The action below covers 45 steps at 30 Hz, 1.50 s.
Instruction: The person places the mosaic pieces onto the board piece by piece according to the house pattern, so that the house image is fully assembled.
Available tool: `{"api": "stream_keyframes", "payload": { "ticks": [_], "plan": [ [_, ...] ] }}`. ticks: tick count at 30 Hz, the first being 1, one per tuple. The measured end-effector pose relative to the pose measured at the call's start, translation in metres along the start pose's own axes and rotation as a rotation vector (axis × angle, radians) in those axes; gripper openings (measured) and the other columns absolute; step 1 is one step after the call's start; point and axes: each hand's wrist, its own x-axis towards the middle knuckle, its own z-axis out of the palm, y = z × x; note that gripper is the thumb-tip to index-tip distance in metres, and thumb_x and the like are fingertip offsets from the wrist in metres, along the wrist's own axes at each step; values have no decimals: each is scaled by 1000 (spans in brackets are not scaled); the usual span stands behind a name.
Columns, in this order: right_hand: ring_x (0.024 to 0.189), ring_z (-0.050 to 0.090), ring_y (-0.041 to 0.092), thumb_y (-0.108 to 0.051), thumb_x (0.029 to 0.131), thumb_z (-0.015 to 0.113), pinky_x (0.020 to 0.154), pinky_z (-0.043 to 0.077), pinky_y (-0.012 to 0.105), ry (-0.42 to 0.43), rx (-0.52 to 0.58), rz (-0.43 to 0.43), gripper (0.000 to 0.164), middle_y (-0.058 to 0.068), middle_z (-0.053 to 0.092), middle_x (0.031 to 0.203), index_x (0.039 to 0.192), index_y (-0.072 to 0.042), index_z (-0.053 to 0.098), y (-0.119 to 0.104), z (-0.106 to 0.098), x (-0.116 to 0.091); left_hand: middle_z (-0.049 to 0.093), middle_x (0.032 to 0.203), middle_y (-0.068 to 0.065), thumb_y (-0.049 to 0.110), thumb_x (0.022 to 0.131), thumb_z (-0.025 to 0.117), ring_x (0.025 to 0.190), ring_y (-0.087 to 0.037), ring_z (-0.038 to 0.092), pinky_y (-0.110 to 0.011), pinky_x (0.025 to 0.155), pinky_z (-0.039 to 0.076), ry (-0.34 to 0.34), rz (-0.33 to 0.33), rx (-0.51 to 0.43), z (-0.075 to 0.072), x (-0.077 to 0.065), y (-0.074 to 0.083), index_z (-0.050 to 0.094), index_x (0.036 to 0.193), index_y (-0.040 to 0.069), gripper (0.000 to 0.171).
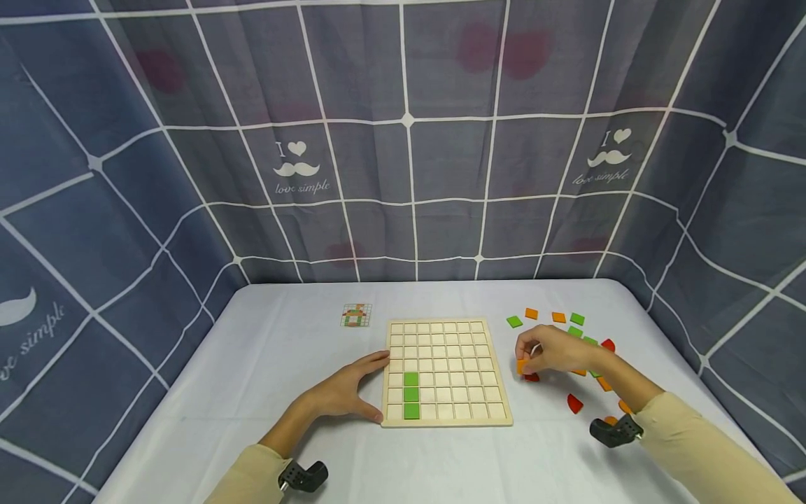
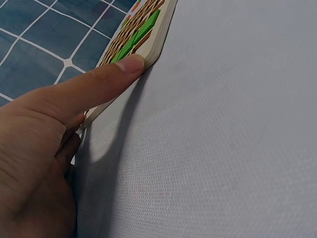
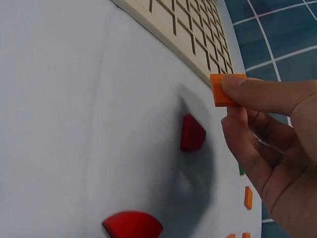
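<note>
A pale wooden board (image 1: 448, 374) divided into a grid of square cells lies on the table. Several green square tiles (image 1: 411, 394) fill cells in one column near its lower left. My left hand (image 1: 343, 389) rests at the board's left edge, thumb by the near corner and fingers spread along the side. In the left wrist view the thumb (image 2: 106, 82) lies on the board's rim. Right of the board, my right hand (image 1: 550, 348) pinches an orange square tile (image 3: 223, 91) between thumb and fingers, above the table. Beneath it lies a red piece (image 3: 192, 133).
Loose orange, green and red pieces lie scattered to the right, among them a red quarter-round piece (image 1: 574, 403) and a green tile (image 1: 514, 321). A small pattern card (image 1: 356, 315) lies beyond the board's left side. A checked curtain (image 1: 441, 161) encloses the table.
</note>
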Motion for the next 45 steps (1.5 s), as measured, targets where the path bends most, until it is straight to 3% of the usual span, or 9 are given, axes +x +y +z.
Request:
{"api": "stream_keyframes", "payload": {
  "ticks": [7,16,26,31,45],
  "plan": [
    [75,62,21,-6,90,79,60,51,28,-13,95,-3,12,4,67,85,93,-9,68,-13,12,6,28,168,0,41,70,96,154,-27,21,-51,122,23,-1,-3,-3,0,0,0,39,160,6,112],
    [76,62,21,-4,92,77,62,53,26,-38,115,-60,8,4,67,85,95,-9,72,-24,24,14,28,168,1,41,71,96,154,-27,21,-51,122,23,3,-3,0,-1,-1,-1,39,160,6,111],
    [80,66,22,-7,93,77,73,58,31,-55,233,-118,6,5,71,90,99,-9,75,-36,46,30,28,168,-1,38,71,97,154,-29,21,-52,122,23,0,-22,3,-2,-2,2,39,160,7,110],
    [81,67,20,-9,92,79,75,55,27,-39,238,-158,7,3,73,89,98,-10,76,-43,60,40,27,169,0,38,71,96,154,-28,21,-52,122,23,-3,-22,5,-2,-1,3,39,160,8,110],
    [80,66,15,-7,91,79,74,55,26,-93,205,-206,8,-2,73,85,96,-12,76,-64,87,57,27,168,0,37,71,96,155,-29,20,-52,122,22,-6,-23,-2,-2,0,3,39,160,8,109]
  ]
}}
